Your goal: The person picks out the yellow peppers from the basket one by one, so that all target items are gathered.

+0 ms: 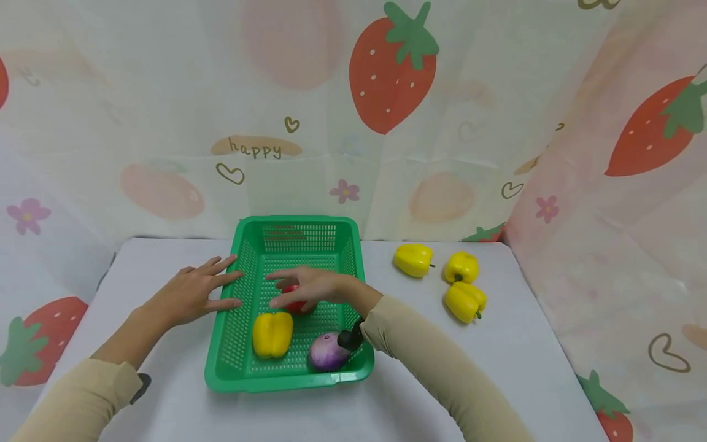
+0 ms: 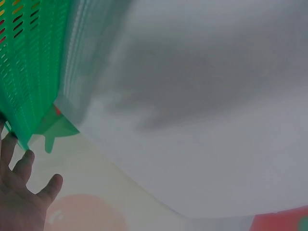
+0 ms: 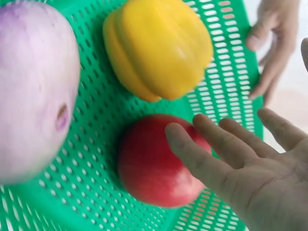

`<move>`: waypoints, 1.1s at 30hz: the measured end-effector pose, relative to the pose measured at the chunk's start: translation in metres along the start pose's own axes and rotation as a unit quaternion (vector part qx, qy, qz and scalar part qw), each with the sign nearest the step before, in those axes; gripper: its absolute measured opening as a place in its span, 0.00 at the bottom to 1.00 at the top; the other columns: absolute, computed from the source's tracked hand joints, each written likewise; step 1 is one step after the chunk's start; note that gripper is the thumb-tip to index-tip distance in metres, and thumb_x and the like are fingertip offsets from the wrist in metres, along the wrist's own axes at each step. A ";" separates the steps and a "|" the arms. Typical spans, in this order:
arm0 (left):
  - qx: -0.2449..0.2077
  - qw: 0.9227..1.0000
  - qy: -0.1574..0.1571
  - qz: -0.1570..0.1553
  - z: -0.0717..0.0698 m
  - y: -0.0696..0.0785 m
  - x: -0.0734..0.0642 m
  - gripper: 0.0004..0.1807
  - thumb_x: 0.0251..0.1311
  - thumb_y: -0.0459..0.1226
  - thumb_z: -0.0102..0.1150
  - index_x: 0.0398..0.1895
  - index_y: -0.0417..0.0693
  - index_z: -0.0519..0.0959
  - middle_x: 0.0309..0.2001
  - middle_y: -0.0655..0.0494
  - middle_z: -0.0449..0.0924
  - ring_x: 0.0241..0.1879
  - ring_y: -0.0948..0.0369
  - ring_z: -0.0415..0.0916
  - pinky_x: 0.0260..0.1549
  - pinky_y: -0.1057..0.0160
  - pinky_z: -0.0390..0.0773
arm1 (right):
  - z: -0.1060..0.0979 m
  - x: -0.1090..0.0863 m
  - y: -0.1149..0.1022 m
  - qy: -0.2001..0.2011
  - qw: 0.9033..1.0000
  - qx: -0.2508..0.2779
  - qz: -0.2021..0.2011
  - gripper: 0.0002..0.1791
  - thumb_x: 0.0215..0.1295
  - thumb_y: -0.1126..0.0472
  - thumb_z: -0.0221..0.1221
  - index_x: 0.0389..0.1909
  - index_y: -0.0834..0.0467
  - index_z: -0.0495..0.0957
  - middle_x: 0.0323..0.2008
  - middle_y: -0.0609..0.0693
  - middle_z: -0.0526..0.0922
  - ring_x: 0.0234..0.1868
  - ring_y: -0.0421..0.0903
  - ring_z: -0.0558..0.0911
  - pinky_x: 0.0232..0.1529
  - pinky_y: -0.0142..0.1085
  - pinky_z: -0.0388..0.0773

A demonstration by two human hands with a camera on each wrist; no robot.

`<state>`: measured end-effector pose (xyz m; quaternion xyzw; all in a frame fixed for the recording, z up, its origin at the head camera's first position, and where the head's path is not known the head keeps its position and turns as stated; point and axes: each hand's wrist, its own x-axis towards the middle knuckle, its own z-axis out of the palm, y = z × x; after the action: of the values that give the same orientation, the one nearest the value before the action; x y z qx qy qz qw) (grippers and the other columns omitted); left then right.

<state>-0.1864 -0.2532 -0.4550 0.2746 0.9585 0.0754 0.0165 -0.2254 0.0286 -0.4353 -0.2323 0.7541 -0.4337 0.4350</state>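
A green plastic basket [image 1: 289,385] with slotted walls stands on the white table. My left hand [image 1: 190,294] touches its left rim with spread, straight fingers; in the left wrist view those fingertips lie along the basket's edge. Inside the basket, my right hand [image 1: 315,286] hovers with extended fingers over a smooth red round fruit [image 3: 151,161], which it partly hides in the head view. Fingertips overlap the fruit's side in the right wrist view. Nearer the front of the basket lie a yellow bell pepper [image 1: 272,335] and a pale purple rounded vegetable [image 1: 326,353].
To the right of the basket, three more yellow bell peppers lie on the table [image 1: 411,344]: one pepper [image 1: 413,259] towards the back, another pepper [image 1: 461,267] farther right, and a third pepper [image 1: 465,302] just in front of that. A strawberry-patterned cloth [image 1: 331,172] hangs behind the table.
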 end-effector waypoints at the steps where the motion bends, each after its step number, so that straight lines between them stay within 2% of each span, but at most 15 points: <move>1: 0.002 1.000 -0.001 0.000 0.000 0.000 0.000 0.35 0.61 0.57 0.63 0.66 0.47 0.76 0.72 0.38 0.62 0.68 0.35 0.62 0.54 0.30 0.70 | 0.002 0.002 0.000 -0.002 1.000 -0.003 0.004 0.39 0.66 0.47 0.64 0.76 0.44 0.60 0.71 0.51 0.67 0.65 0.43 0.72 0.57 0.47 0.79; 8: 0.001 1.000 0.000 0.003 -0.001 0.000 -0.001 0.35 0.61 0.57 0.63 0.66 0.47 0.76 0.73 0.38 0.62 0.68 0.35 0.62 0.54 0.30 0.69 | 0.013 0.015 0.005 -0.029 0.999 -0.030 0.014 0.41 0.66 0.49 0.64 0.77 0.46 0.57 0.73 0.56 0.64 0.66 0.46 0.72 0.56 0.48 0.79; 14: -0.002 1.000 0.002 0.005 -0.001 -0.001 0.000 0.34 0.61 0.56 0.63 0.66 0.47 0.76 0.72 0.38 0.62 0.68 0.34 0.62 0.54 0.30 0.69 | 0.019 0.026 0.010 -0.048 0.997 -0.049 0.031 0.43 0.66 0.50 0.65 0.78 0.49 0.56 0.74 0.55 0.62 0.69 0.48 0.70 0.57 0.51 0.78; 21: -0.004 1.000 -0.001 0.001 0.000 -0.001 0.000 0.34 0.62 0.56 0.63 0.66 0.47 0.75 0.73 0.38 0.61 0.68 0.34 0.61 0.55 0.30 0.69 | 0.025 0.035 0.012 -0.052 0.994 -0.089 0.043 0.45 0.62 0.52 0.68 0.77 0.47 0.57 0.74 0.54 0.63 0.72 0.49 0.66 0.63 0.47 0.73; 28: -0.006 1.000 -0.001 -0.003 0.001 -0.001 0.000 0.35 0.61 0.57 0.63 0.66 0.47 0.75 0.73 0.39 0.62 0.69 0.34 0.60 0.55 0.30 0.68 | 0.027 0.038 0.015 -0.060 0.993 -0.089 0.047 0.46 0.59 0.59 0.70 0.77 0.47 0.59 0.72 0.53 0.66 0.68 0.48 0.69 0.66 0.43 0.70; 33: -0.005 1.000 0.001 -0.003 0.000 -0.001 0.000 0.35 0.61 0.57 0.63 0.66 0.48 0.76 0.73 0.39 0.62 0.69 0.34 0.61 0.55 0.30 0.69 | 0.030 0.039 0.014 -0.067 0.991 -0.099 0.055 0.45 0.59 0.60 0.70 0.76 0.47 0.61 0.68 0.50 0.69 0.63 0.46 0.71 0.64 0.40 0.71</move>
<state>-0.1866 -0.2544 -0.4556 0.2712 0.9590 0.0806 0.0176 -0.2194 -0.0058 -0.4725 -0.2613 0.7741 -0.3155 0.4827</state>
